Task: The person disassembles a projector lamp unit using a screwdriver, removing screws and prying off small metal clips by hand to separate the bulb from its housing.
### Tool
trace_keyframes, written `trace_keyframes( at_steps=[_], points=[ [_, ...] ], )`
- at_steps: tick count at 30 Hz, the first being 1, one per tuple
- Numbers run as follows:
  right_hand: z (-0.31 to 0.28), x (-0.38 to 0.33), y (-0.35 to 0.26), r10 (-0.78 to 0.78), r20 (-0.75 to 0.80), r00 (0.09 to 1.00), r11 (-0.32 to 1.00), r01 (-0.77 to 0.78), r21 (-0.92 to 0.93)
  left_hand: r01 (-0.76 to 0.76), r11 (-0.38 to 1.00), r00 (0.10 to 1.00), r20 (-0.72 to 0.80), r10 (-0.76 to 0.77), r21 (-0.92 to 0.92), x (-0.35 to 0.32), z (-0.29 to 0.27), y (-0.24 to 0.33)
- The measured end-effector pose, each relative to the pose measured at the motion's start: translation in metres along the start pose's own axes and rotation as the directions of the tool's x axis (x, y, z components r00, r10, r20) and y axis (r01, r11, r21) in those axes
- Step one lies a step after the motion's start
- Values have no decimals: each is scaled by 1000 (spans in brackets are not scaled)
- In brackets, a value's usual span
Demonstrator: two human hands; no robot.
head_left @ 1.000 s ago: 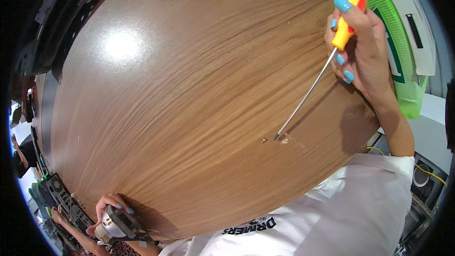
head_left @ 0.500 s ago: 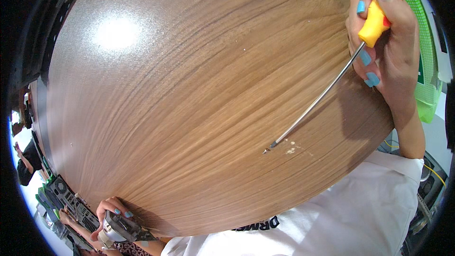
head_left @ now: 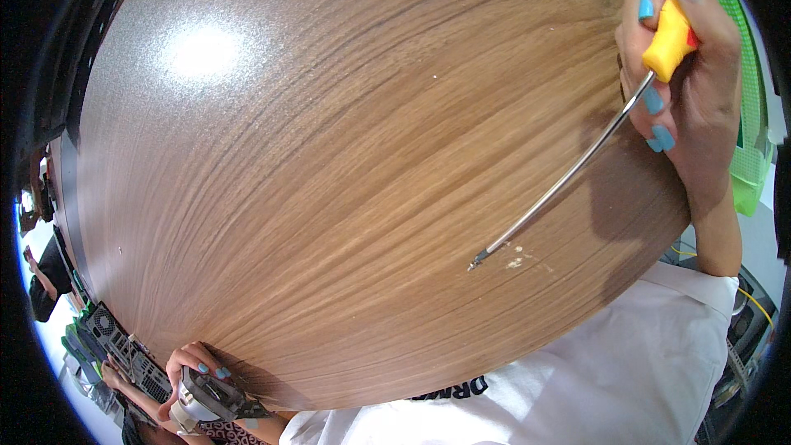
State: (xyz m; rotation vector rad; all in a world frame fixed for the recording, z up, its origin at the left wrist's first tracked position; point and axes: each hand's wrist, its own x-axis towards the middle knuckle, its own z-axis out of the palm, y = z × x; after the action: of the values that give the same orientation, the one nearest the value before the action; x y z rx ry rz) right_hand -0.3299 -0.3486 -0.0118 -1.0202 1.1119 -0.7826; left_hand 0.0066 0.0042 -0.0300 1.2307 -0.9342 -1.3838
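My right hand [head_left: 688, 74] is closed round the yellow and red handle of a screwdriver [head_left: 568, 173], at the upper right. The long metal shaft slants down to the left, and its dark tip meets a small screw [head_left: 472, 267] at the tabletop. Whether the screw clings to the tip, I cannot tell. At the lower left, my left hand [head_left: 189, 358] grips a dark housing with a round pale part [head_left: 202, 400], by the table edge. Its exact kind is unclear.
The wood-grain table [head_left: 329, 156] fills most of the view. Pale crumbs [head_left: 515, 259] lie beside the screwdriver tip. A green mesh basket [head_left: 748, 156] stands at the right. Computer cases [head_left: 124, 346] and another person's hand [head_left: 114, 375] show at the far lower left.
My right hand and the screwdriver have shifted slightly right. The gap between the tip and the small screw has closed. My left hand stays nearly still.
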Motion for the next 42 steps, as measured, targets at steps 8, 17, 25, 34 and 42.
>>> trace_keyframes(
  at_steps=[8, 17, 25, 34, 42],
  points=[
    [-1, 1, 9, -207, 50, 977, 948, 213, -237, -25, 999, 998, 50, 26, -26, 2, 2, -4],
    [-7, -2, 12, -344, 52, 938, 932, 348, -99, 122, 992, 954, -272, -127, -34, 5, 30, 8],
    [39, -43, -28, -611, 422, 670, 686, 714, -140, 80, 997, 987, -142, -80, -1, 18, 34, 5],
    [115, -84, -57, -627, 561, 541, 647, 763, -13, -20, 995, 969, -247, -6, -101, 17, 53, -8],
    [174, -98, -42, -608, 603, 517, 659, 752, 20, -40, 998, 951, -304, 52, 45, 9, 66, 0]
  ],
)
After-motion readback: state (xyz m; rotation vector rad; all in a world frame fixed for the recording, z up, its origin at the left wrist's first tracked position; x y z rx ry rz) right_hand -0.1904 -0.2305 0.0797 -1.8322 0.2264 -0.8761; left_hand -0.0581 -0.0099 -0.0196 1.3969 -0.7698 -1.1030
